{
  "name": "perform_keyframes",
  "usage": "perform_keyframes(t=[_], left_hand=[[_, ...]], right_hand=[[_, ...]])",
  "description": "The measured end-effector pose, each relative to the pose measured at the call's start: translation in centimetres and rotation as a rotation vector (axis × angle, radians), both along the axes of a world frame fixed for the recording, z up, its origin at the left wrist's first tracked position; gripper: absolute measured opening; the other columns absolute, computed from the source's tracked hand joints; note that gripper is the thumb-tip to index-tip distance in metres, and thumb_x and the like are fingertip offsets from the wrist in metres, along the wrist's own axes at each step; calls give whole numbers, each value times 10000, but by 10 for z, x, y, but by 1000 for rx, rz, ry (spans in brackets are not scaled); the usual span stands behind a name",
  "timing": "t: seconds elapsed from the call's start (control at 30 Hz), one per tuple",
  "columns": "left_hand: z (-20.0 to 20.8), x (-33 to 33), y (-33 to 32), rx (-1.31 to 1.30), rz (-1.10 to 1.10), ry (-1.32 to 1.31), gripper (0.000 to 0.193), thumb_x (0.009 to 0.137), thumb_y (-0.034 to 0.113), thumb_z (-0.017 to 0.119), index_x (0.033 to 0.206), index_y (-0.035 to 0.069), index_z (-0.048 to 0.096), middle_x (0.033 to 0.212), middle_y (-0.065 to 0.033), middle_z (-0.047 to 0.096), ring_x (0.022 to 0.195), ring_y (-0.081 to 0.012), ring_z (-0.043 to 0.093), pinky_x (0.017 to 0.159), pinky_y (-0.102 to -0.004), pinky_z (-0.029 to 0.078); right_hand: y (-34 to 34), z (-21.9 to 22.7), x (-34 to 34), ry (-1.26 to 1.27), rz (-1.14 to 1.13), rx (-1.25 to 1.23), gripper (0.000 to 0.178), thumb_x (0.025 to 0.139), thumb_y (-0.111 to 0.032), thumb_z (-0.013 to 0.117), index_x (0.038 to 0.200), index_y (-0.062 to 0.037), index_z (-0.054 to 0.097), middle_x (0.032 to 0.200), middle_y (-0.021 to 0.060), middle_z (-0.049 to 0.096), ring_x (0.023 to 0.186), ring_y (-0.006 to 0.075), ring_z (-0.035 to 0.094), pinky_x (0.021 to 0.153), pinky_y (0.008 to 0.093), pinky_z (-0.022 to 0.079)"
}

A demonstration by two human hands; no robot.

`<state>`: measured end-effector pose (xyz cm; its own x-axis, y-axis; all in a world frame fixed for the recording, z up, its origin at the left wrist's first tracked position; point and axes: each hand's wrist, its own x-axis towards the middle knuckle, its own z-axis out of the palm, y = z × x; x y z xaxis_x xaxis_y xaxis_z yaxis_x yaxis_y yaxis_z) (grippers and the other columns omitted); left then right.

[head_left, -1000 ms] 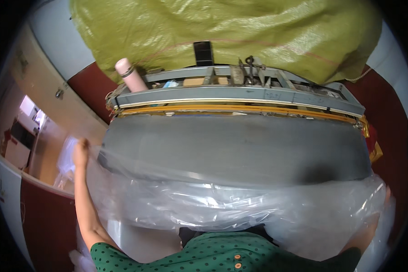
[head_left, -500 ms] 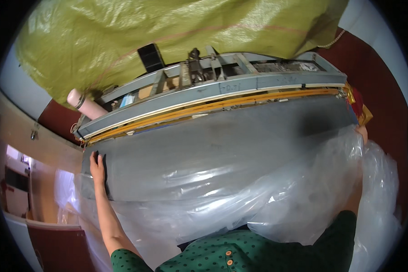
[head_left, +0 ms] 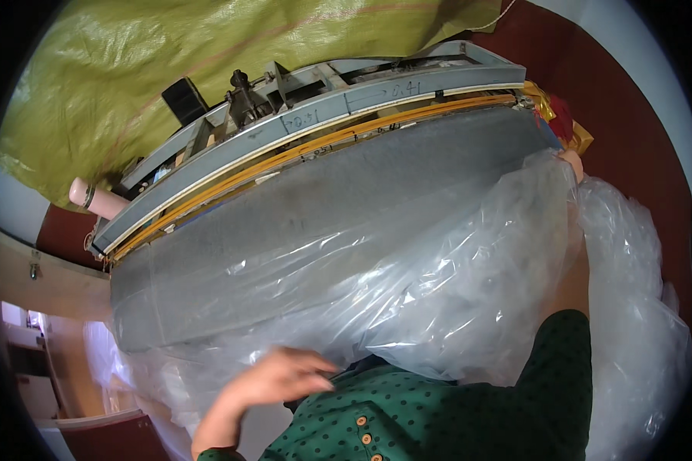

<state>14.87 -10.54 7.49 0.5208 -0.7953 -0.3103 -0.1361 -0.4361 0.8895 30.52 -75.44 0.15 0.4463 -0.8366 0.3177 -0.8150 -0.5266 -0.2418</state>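
A wide sheet of clear plastic film (head_left: 469,284) lies bunched and wrinkled over the front and right of a long grey work surface (head_left: 284,219). At that surface's far right corner my right hand (head_left: 570,164) is closed on the film's edge, its fingers partly covered. My left hand (head_left: 284,375) is raised off the surface near my body, above the film's front edge. It holds nothing; its fingers are stretched out, somewhat blurred, with the thumb apart.
Behind the surface runs a grey metal frame (head_left: 254,138) with orange strips (head_left: 315,146) along it. A pink bottle (head_left: 100,200) and a black phone-like slab (head_left: 184,101) rest at its back, against a yellow-green woven cover (head_left: 231,46). More plastic film (head_left: 630,307) hangs down at the right.
My left hand has left the grey surface's left side and come back toward my body. My right hand stays at the right corner with the film. The view has swung to the right.
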Motion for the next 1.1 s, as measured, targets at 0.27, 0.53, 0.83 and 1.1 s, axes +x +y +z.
perform_keyframes(t=[0.27,0.53,0.83,1.1], left_hand=[[-49,-35,-98,-386,221,99,281,846,163,587,1049,-24,536,919,-136,610,806,-200,572,733,-292,445],[41,-66,28,-1169,663,-321,267,846,303,548,892,40,538,798,-136,563,728,-236,577,626,-422,488],[-63,-82,-7,-162,724,-100,160,765,85,561,891,-7,594,822,-105,597,761,-201,571,689,-327,452],[58,-76,139,-526,1425,-974,94,859,21,485,894,1,570,831,-41,575,761,-78,522,676,-204,424]], right_hand=[[20,8,-4,-36,-11,41,334,836,-362,506,935,-71,637,916,168,638,894,339,606,719,404,472],[16,-3,-13,-70,46,62,342,843,-364,494,940,-64,626,913,168,636,887,338,606,719,405,468],[9,-11,-7,-166,192,36,350,852,-366,481,947,-56,613,911,167,635,880,337,605,718,406,464],[24,-27,-105,-478,695,198,358,859,-368,469,952,-49,602,908,166,634,874,337,605,718,408,461]])
